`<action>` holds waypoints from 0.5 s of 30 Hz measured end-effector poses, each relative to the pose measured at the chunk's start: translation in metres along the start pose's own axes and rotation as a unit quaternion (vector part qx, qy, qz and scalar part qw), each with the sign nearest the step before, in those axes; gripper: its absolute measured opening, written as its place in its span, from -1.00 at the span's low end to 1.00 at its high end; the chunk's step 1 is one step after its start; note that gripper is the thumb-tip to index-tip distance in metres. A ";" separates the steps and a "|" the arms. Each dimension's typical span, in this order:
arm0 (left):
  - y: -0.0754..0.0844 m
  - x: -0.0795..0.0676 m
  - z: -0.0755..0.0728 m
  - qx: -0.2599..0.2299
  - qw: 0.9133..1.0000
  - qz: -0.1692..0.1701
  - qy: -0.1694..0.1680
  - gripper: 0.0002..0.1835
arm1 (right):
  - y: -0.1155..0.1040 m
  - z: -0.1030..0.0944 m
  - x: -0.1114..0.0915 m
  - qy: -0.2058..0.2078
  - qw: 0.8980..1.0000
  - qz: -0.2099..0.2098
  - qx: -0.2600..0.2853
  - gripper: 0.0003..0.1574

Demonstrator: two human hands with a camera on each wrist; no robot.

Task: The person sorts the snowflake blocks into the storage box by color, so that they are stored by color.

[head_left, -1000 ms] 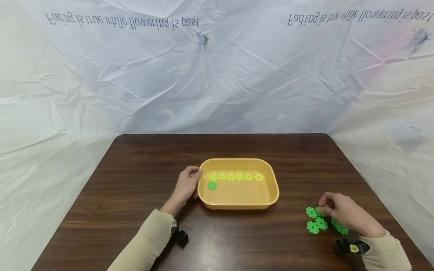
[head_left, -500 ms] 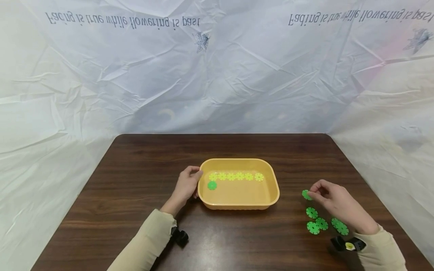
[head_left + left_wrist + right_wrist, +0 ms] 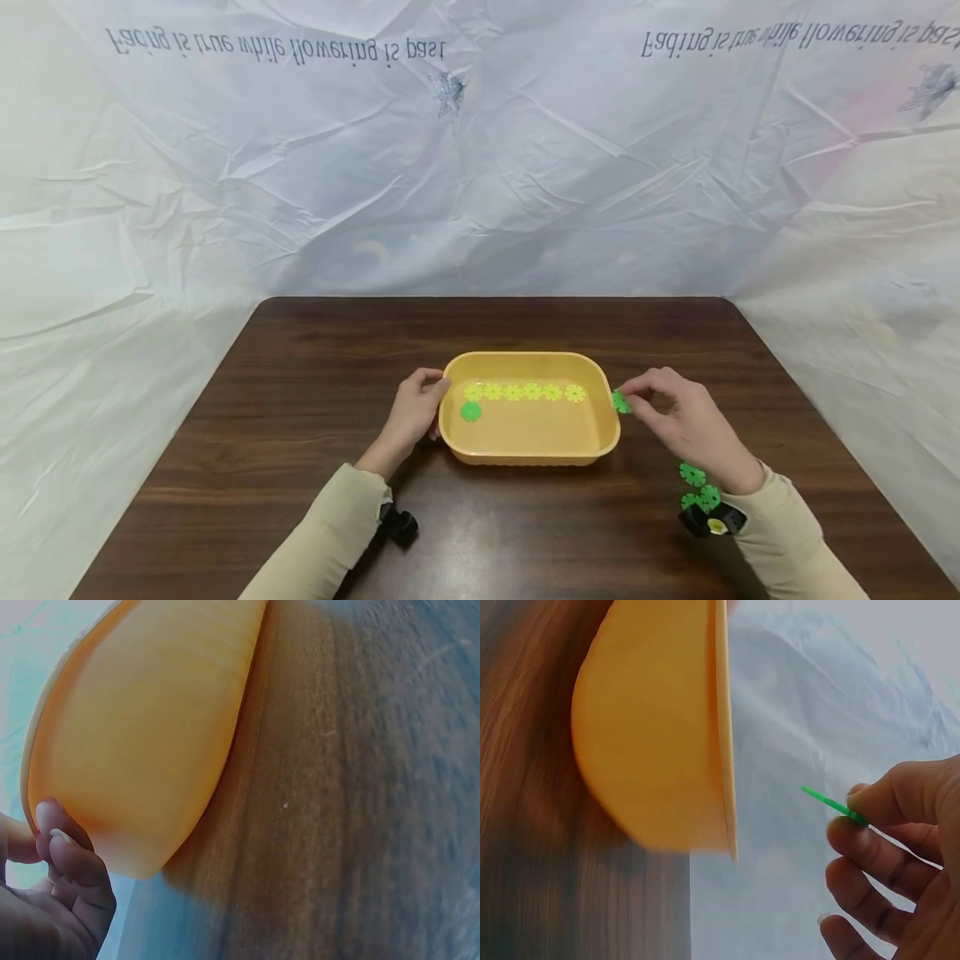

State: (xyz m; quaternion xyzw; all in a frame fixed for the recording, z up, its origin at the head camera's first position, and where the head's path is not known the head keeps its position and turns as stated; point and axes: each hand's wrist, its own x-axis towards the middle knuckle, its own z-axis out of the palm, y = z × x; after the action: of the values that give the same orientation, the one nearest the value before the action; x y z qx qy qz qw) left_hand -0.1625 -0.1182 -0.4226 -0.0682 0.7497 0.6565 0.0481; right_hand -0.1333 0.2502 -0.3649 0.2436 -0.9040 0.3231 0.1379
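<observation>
Green snowflake disc (image 3: 620, 402) pinched between thumb and fingertips of the right hand (image 3: 686, 421), held above the table (image 3: 315, 358) just outside the right rim of the yellow tray (image 3: 609, 433), near that rim's far half. Seen edge-on from the right wrist (image 3: 832, 806): a thin flat piece, its flat faces roughly parallel to the tray's rim, its free edge pointing toward the tray, a clear gap between the two. No long axis to speak of, being round and toothed. Nearer the front edge of the table, toward the right front corner, loose green discs (image 3: 697, 487) lying flat in a small cluster, partly hidden behind the right wrist and beige sleeve (image 3: 787, 533). Further in, at the middle of the table, the tray with its long axis running left to right. On the tray's left short end, the left hand (image 3: 411, 412), fingers curled round the rim with the thumb over the top, gripping it; from the left wrist, fingertips (image 3: 64, 847) pressed against the tray's outer wall. Inside, near the left end, a single green disc (image 3: 470, 411) lying flat; just beyond it, along the far wall, a row of yellow discs (image 3: 522, 391) running left to right. Beyond the far edge, a crumpled white sheet (image 3: 480, 167) as backdrop.
</observation>
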 end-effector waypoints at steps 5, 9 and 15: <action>-0.001 0.000 0.000 -0.004 1.000 0.000 0.000 -0.64 | -0.012 0.017 0.015 -0.022 0.999 -0.042 0.009 -0.78; -0.001 0.001 0.000 -0.003 1.000 0.002 -0.001 -0.64 | -0.024 0.031 0.025 -0.063 0.997 -0.050 0.018 -0.70; 0.000 0.001 -0.001 -0.006 1.000 0.003 -0.001 -0.64 | -0.042 0.054 0.035 -0.139 0.988 -0.059 0.015 -0.54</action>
State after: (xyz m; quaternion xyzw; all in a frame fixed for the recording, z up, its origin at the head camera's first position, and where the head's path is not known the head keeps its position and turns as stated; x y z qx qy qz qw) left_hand -0.1635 -0.1190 -0.4229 -0.0657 0.7458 0.6612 0.0470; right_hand -0.1462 0.1747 -0.3697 0.3411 -0.8935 0.2910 0.0256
